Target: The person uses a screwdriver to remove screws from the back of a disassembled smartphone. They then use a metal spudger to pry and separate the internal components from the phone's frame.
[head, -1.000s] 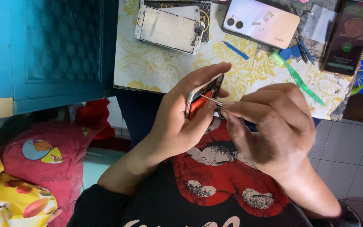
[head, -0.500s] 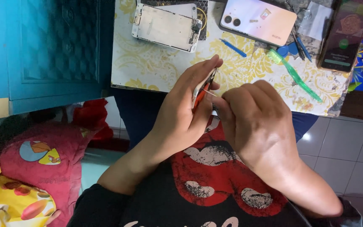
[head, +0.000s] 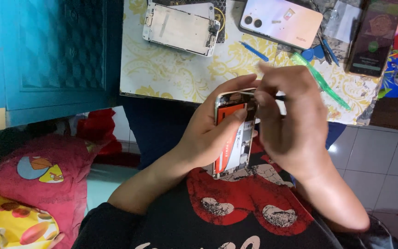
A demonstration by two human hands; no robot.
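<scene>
My left hand (head: 208, 133) grips an opened phone body (head: 233, 138) with an orange and white battery showing inside, held over my lap. My thumb rests across the battery. My right hand (head: 286, 124) is pinched on a thin dark tool (head: 279, 97) whose tip reaches into the top end of the open phone. The tool's tip is hidden by my fingers.
On the yellow patterned table (head: 171, 74) lie a detached white screen panel (head: 180, 28), a pale pink phone face down (head: 279, 20), a dark phone with lit screen (head: 376, 37), blue picks (head: 254, 50) and a green plastic tool (head: 321, 80). A blue cabinet (head: 47, 55) stands at left.
The phone has turned so its open inside faces the camera. My right hand has risen to the phone's top end with the tool.
</scene>
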